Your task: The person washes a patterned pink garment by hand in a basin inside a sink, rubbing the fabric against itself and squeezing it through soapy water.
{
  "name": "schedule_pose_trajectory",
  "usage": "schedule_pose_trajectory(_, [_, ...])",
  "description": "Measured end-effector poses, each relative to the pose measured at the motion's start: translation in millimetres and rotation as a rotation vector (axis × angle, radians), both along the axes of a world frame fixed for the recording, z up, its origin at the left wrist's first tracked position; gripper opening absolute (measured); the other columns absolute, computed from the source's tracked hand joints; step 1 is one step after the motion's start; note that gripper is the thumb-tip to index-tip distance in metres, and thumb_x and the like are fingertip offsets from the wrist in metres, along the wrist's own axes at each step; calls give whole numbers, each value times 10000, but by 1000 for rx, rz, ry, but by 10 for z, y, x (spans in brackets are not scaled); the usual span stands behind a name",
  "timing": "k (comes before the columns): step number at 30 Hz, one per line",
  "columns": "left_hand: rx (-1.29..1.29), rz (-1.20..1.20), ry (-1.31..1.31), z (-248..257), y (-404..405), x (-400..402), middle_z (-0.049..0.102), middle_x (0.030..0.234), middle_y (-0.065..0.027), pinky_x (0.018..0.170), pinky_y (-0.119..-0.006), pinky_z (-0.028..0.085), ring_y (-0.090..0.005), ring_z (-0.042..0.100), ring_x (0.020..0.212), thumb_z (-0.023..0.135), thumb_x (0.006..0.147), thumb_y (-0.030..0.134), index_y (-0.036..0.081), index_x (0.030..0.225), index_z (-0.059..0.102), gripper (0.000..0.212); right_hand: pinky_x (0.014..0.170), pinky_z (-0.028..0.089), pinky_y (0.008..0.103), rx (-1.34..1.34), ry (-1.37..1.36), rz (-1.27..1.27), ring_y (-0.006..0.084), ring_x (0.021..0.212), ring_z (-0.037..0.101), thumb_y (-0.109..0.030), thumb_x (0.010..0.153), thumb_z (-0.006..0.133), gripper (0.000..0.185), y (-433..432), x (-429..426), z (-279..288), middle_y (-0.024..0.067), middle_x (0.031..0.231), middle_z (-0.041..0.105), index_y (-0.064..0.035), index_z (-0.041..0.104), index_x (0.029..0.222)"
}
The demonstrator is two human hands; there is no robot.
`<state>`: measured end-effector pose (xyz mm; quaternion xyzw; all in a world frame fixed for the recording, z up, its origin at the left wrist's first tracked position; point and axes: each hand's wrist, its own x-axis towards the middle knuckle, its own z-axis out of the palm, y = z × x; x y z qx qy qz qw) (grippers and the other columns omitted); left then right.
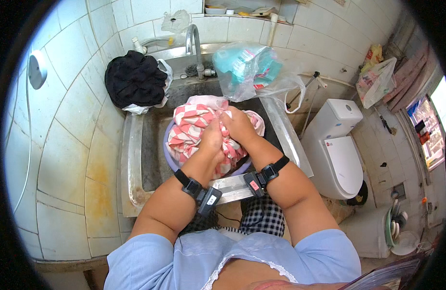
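A bunched pink-and-white checked cloth (188, 121) fills a light purple basin (167, 145) in a stainless steel sink (130, 156). My left hand (211, 136) grips a fold near the middle of the cloth. Close beside it, my right hand (239, 123) clutches another part of the same fabric, its fingertips partly buried in the folds. Paler pink cloth (208, 101) shows behind the hands. Each forearm wears a black strap with a small device.
Behind the basin rises a curved metal faucet (194, 40). Black fabric (136, 79) sits on a white plastic bag at the sink's left corner. Clear plastic bags with teal packages (244, 67) rest at the back right. A white toilet (340, 152) stands to the right.
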<state>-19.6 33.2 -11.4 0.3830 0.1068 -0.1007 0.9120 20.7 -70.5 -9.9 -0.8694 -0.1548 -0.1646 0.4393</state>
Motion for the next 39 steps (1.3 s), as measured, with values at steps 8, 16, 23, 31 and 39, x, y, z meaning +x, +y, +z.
schedule_pose_trajectory(8, [-172,-67,16,-276,182,112,643,932,-86,662,-397,552,-215,649,818,434,996,306,76,1083,581,286,736,484,490,-228,-97,175,420,835,628,-442,925,529,403,168,-430,338,224,875,657,-62,637,999])
schedule_pose_trajectory(16, [-30,-51,-41,-167,43,86,628,1106,-158,870,-465,527,-273,641,983,389,999,329,3,1178,530,397,702,467,497,-82,-35,-63,440,794,608,-329,953,495,346,37,-41,86,257,823,627,-12,609,875])
schedule_pose_trajectory(23, [-278,-51,72,-201,199,96,659,1018,-116,786,-429,555,-263,657,904,401,990,287,53,1050,594,309,694,489,500,-156,-160,273,419,799,632,-331,883,557,282,182,-475,362,219,835,659,-74,646,959])
schedule_pose_trajectory(31, [-48,-8,17,-158,43,108,622,1145,-140,841,-436,544,-263,640,997,403,1013,422,4,1195,521,471,718,483,488,-6,-10,-9,427,820,620,-338,918,527,345,21,-124,116,245,865,652,-13,640,941])
schedule_pose_trajectory(39, [-288,-46,225,-153,202,126,612,1081,-149,828,-436,537,-260,622,993,365,1013,379,16,1163,535,428,651,477,490,-109,-197,408,427,749,610,-342,843,587,273,136,-454,351,233,805,630,-78,634,895])
